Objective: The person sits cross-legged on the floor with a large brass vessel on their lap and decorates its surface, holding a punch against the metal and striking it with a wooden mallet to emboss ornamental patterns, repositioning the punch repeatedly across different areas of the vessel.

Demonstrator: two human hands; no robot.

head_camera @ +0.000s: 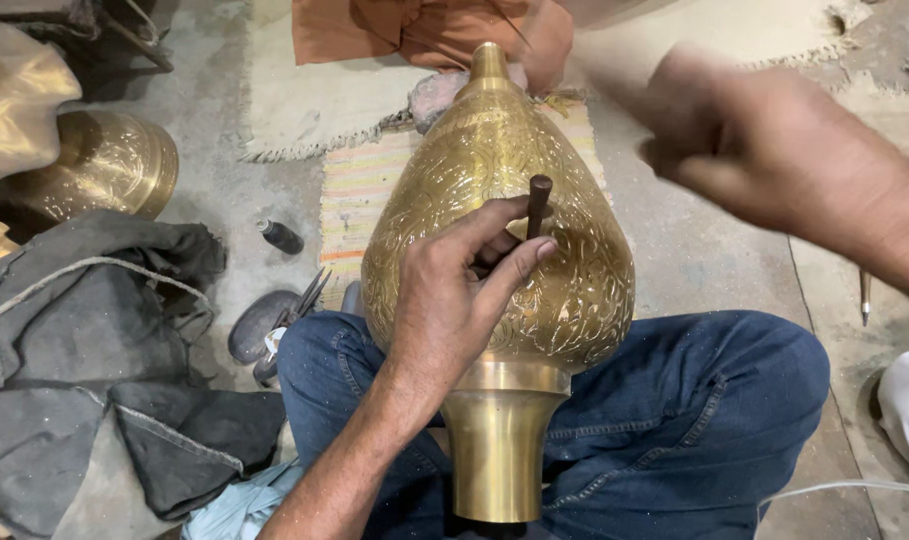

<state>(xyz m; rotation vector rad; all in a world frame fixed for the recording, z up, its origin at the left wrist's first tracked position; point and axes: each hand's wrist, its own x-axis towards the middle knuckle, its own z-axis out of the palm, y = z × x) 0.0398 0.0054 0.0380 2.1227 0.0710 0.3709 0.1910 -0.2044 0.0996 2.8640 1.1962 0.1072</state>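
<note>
Large teardrop-shaped brass vessel (pixel 499 230): glossy, densely engraved, with a smooth satin neck near. Dark matt metal punch (pixel 538 203). Blue denim trousers (pixel 694 410). Rumpled grey cloth (pixel 94 330) left. Rough, dusty concrete floor (pixel 224 190). Shiny brass pot (pixel 109 165) far left.

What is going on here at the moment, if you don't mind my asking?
A person sits cross-legged on the floor with a large engraved teardrop-shaped brass vessel lying across their lap in blue jeans. The left hand pinches a short dark metal punch upright against the vessel's patterned side. The right hand is raised above it, blurred. More brass pieces lie at left.
</note>
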